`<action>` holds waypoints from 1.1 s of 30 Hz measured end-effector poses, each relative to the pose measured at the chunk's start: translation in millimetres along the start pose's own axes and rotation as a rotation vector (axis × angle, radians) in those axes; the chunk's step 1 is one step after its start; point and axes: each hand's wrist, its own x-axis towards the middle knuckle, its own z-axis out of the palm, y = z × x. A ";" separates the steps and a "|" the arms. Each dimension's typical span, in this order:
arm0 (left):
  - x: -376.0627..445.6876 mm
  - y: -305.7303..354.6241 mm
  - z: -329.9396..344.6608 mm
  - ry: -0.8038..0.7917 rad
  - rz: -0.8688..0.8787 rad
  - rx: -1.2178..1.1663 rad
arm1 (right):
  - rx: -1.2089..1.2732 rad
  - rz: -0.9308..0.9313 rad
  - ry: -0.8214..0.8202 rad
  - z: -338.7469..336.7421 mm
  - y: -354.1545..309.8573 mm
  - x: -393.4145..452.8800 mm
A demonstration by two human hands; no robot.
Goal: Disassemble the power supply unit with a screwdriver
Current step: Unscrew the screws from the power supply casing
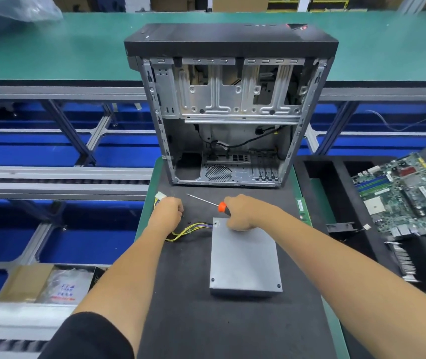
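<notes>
A flat grey power supply unit (244, 257) lies on the black mat (186, 307), with a bundle of yellow and purple wires (190, 230) leaving its far left corner. My right hand (243, 212) grips a screwdriver (214, 204) with an orange and black handle, over the unit's far edge; the thin shaft points up and left, above the mat. My left hand (169, 211) rests on the mat left of the unit with curled fingers, beside a white connector (160, 196) on the wires. What its fingers hold is hidden.
An emptied computer case (230, 110) stands open at the mat's far end. A motherboard (408, 198) and other removed parts lie on the black tray at the right. A cardboard box (33, 282) sits lower left, beside conveyor rails.
</notes>
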 end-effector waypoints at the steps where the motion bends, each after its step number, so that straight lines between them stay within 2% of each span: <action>1: 1.4 -1.2 -0.2 -0.004 0.006 -0.015 | 0.000 0.003 -0.001 -0.2 -0.1 -0.4; 9: 1.8 -9.3 -0.3 0.015 0.167 -0.006 | -0.019 0.008 0.007 0.6 -1.2 -2.0; 14: 1.2 4.6 -2.4 -0.055 0.341 0.226 | -0.026 0.017 0.001 -0.8 -2.8 -3.1; 27: -3.6 9.7 5.4 -0.128 0.410 0.326 | -0.001 0.018 0.012 0.3 -2.3 -3.9; 33: 9.3 12.4 -0.6 -0.134 0.378 0.235 | 0.020 -0.001 0.016 -0.1 -1.3 -5.4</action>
